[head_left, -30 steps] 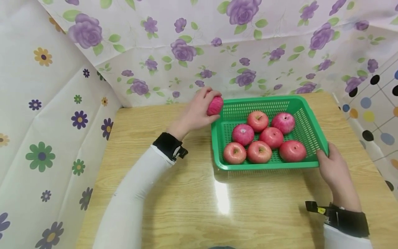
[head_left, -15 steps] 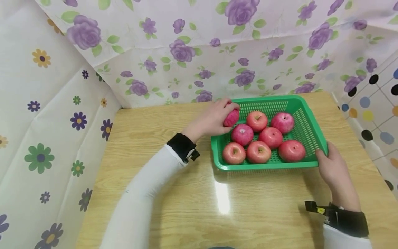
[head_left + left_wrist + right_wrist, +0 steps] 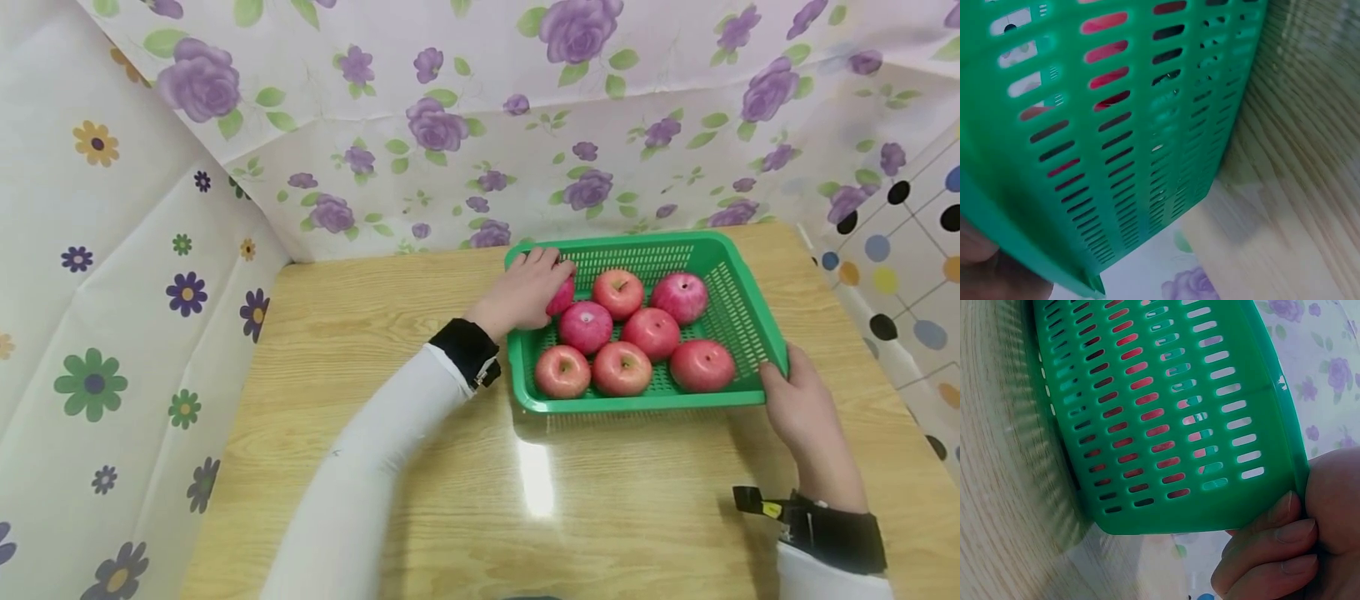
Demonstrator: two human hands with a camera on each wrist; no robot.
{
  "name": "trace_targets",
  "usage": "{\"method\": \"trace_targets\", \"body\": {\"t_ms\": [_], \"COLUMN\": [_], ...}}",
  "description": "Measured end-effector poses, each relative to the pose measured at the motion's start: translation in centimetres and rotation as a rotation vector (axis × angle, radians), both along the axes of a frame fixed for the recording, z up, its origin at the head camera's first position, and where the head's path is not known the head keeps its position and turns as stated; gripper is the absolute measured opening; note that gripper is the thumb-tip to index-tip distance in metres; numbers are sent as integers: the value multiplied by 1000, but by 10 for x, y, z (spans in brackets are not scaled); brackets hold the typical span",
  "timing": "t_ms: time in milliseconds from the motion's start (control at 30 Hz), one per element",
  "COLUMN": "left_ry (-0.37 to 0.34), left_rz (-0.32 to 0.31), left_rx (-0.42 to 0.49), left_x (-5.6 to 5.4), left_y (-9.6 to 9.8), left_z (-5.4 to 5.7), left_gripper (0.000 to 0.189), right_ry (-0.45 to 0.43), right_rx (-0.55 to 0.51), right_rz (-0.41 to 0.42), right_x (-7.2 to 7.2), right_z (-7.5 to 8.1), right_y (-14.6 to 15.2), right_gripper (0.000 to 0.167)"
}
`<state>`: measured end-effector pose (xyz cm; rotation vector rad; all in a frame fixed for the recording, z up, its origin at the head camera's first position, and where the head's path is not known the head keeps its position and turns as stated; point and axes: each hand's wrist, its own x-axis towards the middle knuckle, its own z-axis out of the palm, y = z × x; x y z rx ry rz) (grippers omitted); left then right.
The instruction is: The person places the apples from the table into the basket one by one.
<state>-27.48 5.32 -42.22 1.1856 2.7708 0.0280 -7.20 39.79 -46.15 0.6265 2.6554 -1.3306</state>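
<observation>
A green plastic basket (image 3: 641,403) with slotted walls holds several red apples, among them a dark pink one (image 3: 585,327) and a paler one (image 3: 563,372). My left hand (image 3: 527,288) reaches over the basket's left rim and holds an apple (image 3: 562,297) low in the back left corner. That apple is mostly covered by the fingers. At the front right corner, my right hand (image 3: 806,408) grips the rim, thumb on top. The right wrist view shows its fingers (image 3: 1272,550) curled at the basket's outer wall. In the left wrist view the basket wall (image 3: 1135,144) hides most of the left hand.
The basket rests on a wooden table (image 3: 450,508), toward the back right. A flowered cloth (image 3: 480,108) hangs along the back edge. Another patterned cloth (image 3: 142,333) stands at the left, and a dotted one (image 3: 911,283) at the right.
My left hand has carried the apple rightward over the basket's left rim and lowered it into the back left corner. My right hand has kept its grip on the basket.
</observation>
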Motion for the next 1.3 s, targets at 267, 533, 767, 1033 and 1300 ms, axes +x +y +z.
{"method": "trace_targets", "body": {"t_ms": [267,533,767,1033,1300], "left_ry": [-32,-69,-134,-73,-141], "left_rz": [17,-9,32,10,-42], "left_rx": [-128,-155,-147,-49,242], "left_x": [1,3,4,-1,7], "left_y": [5,10,10,5,-16], "left_z": [-3,2,0,-5,-7], "left_gripper": [84,90,93,98,93], "right_ry": [4,10,4,3,-13], "right_rx": [2,11,12,28,62], "right_rz": [7,6,26,44,143], "right_x": [0,-1,-6,-8,0], "right_z": [0,3,2,1,-2], "right_y": [0,4,3,9,28], "right_gripper": [72,72,71,72,76]}}
